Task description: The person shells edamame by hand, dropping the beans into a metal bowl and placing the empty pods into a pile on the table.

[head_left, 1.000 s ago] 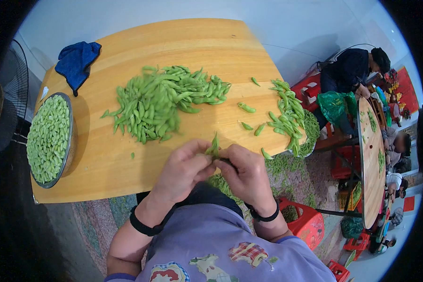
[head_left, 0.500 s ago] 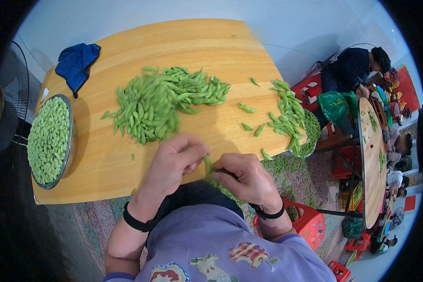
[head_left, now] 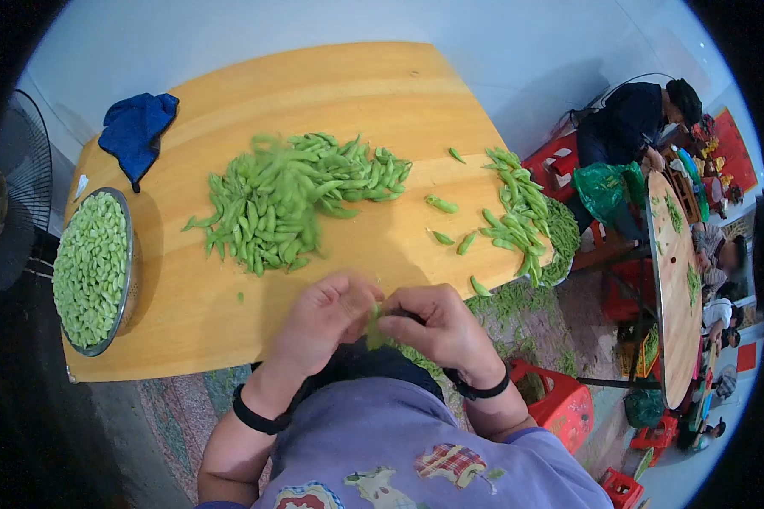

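Note:
My left hand (head_left: 321, 320) and my right hand (head_left: 437, 327) meet at the near edge of the wooden table (head_left: 314, 93), both pinching one green bean pod (head_left: 373, 327) between their fingertips. Just beyond the hands lies a big heap of green pods (head_left: 289, 197). A smaller pile of pods (head_left: 515, 208) sits at the table's right edge. At the left edge stands a steel bowl (head_left: 130, 276) full of shelled beans (head_left: 89, 267).
A blue cloth (head_left: 136, 127) lies at the far left corner. A fan (head_left: 8, 195) stands left of the table. Pods litter the floor by a red stool (head_left: 556, 403). Other people sit at a round table (head_left: 675, 297) to the right.
Both hands dropped from above the tabletop to its near edge while working the pod; the pod that stood up between the fingers is now mostly covered by them.

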### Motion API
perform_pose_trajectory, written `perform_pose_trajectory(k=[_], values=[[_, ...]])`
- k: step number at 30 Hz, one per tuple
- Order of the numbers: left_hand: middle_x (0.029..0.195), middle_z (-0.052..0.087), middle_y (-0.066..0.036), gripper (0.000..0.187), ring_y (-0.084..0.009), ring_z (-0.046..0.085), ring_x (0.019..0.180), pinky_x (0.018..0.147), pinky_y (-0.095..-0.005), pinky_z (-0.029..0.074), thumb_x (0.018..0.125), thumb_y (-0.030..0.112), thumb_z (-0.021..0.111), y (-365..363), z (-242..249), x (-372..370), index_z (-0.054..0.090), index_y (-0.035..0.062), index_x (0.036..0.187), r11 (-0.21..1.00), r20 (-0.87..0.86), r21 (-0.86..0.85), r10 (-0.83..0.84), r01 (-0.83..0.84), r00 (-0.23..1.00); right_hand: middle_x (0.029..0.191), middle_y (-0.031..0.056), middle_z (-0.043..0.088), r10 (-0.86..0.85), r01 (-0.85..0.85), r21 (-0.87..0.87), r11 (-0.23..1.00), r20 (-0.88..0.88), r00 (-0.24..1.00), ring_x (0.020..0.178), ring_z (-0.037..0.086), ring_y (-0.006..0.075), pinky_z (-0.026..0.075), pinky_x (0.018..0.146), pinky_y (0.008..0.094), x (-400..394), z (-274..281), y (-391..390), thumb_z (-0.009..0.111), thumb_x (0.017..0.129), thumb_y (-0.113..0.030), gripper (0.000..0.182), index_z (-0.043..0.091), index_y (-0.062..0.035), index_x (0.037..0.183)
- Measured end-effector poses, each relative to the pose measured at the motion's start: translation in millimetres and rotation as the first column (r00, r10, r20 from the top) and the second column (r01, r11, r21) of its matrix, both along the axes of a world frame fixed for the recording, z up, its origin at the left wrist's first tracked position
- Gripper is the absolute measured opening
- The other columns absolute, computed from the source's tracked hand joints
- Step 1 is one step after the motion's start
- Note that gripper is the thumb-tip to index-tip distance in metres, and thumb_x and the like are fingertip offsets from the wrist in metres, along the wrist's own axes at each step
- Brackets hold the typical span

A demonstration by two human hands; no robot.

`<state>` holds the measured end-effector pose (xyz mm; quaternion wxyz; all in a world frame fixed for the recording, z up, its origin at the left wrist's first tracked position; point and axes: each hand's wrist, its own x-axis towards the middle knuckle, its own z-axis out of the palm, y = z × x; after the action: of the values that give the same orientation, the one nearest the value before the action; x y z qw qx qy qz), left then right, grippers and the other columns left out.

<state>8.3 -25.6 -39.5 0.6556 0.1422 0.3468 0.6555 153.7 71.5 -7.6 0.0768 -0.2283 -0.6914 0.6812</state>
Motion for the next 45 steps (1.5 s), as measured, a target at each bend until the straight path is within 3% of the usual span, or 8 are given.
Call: perform_pose_trajectory(k=[3, 9, 18, 26, 35, 39, 41, 45], values=[[0.066, 0.055, 0.003, 0.011, -0.0037, 0.046, 0.053, 0.048, -0.0165, 0.035, 0.082, 0.016, 0.062, 0, 7, 2, 0.06, 0.0047, 0.084, 1.0, -0.45, -0.017, 0.002, -0.01, 0.893, 0.059, 0.0041, 0.051, -0.036, 0.015, 0.338, 0.941, 0.055, 0.998, 0.055, 0.045, 0.0094, 0.038, 0.05, 0.0267, 0, 6, -2, 0.059, 0.082, -0.012, 0.014, 0.06, 0.0026, 0.082], [0.07, 0.058, 0.003, 0.016, -0.0028, 0.051, 0.058, 0.048, -0.0154, 0.037, 0.082, 0.012, 0.06, -6, 11, -4, 0.061, 0.0037, 0.096, 0.984, -0.443, -0.15, -0.152, 0.093, 0.884, 0.058, 0.0035, 0.052, -0.029, 0.034, -0.169, 0.985, 0.034, 0.999, 0.055, 0.045, 0.0086, 0.037, 0.049, 0.026, 5, 8, 6, 0.06, 0.08, -0.01, 0.013, 0.061, 0.0024, 0.082], [0.077, 0.059, 0.002, 0.013, -0.0044, 0.053, 0.06, 0.052, -0.0176, 0.041, 0.085, 0.01, 0.055, 8, 13, -23, 0.061, 0.0028, 0.093, 0.971, -0.592, -0.229, -0.192, 0.066, 0.783, 0.065, 0.017, 0.056, -0.088, 0.045, 0.515, 0.856, 0.058, 0.994, 0.056, 0.055, 0.0284, 0.042, 0.053, 0.0342, 25, 22, 9, 0.062, 0.075, -0.01, 0.014, 0.061, 0.0016, 0.082], [0.062, 0.056, -0.018, 0.019, -0.0286, 0.059, 0.062, 0.054, -0.0345, 0.045, 0.075, 0.012, 0.063, 84, 20, -77, 0.056, -0.0051, 0.077, 0.973, -0.912, 0.21, 0.158, -0.1, -0.378, 0.073, 0.0167, 0.06, -0.108, -0.018, 0.576, 0.817, 0.183, 0.977, 0.065, 0.059, 0.0321, 0.045, 0.06, 0.0356, 68, 38, 16, 0.064, 0.071, -0.005, 0.051, 0.048, -0.0018, 0.119], [0.067, 0.057, -0.019, 0.016, -0.0302, 0.059, 0.062, 0.054, -0.0367, 0.046, 0.076, 0.01, 0.061, 96, -7, -88, 0.052, -0.0035, 0.075, 0.982, -0.758, 0.164, 0.063, -0.096, -0.649, 0.071, 0.0116, 0.06, -0.14, 0.136, 0.469, 0.873, -0.026, 0.99, 0.06, 0.056, 0.0186, 0.044, 0.056, 0.0285, 45, 15, 17, 0.064, 0.075, -0.007, 0.025, 0.059, -0.0002, 0.099], [0.062, 0.053, -0.009, 0.011, -0.0157, 0.05, 0.051, 0.046, -0.0259, 0.039, 0.081, 0.009, 0.057, 68, 31, -76, 0.056, -0.0024, 0.083, 0.971, -0.972, 0.215, 0.203, -0.104, -0.118, 0.069, 0.0047, 0.057, -0.163, 0.164, 0.247, 0.955, -0.025, 0.986, 0.062, 0.052, 0.0086, 0.042, 0.056, 0.0236, 18, 13, 25, 0.063, 0.078, -0.009, 0.018, 0.059, 0.0009, 0.093], [0.063, 0.048, 0.0, 0.011, -0.005, 0.038, 0.05, 0.045, -0.0175, 0.029, 0.085, 0.009, 0.054, 49, 49, -58, 0.059, -0.0002, 0.088, 0.994, -0.592, -0.048, 0.053, -0.101, 0.804, 0.071, 0.0014, 0.056, -0.151, 0.168, 0.137, 0.976, -0.124, 0.981, 0.065, 0.05, 0.007, 0.042, 0.058, 0.0226, 5, 6, 28, 0.062, 0.08, -0.01, 0.017, 0.059, 0.0007, 0.094], [0.066, 0.049, 0.003, 0.009, -0.002, 0.034, 0.05, 0.045, -0.0164, 0.025, 0.085, 0.009, 0.055, 31, 41, -33, 0.06, 0.0019, 0.087, 0.995, -0.482, 0.015, 0.091, -0.096, 0.871, 0.077, 0.0002, 0.058, -0.078, 0.085, 0.04, 0.996, -0.162, 0.984, 0.071, 0.05, 0.0061, 0.042, 0.061, 0.0223, -9, 8, 28, 0.06, 0.083, -0.01, 0.017, 0.059, 0.0008, 0.097]])
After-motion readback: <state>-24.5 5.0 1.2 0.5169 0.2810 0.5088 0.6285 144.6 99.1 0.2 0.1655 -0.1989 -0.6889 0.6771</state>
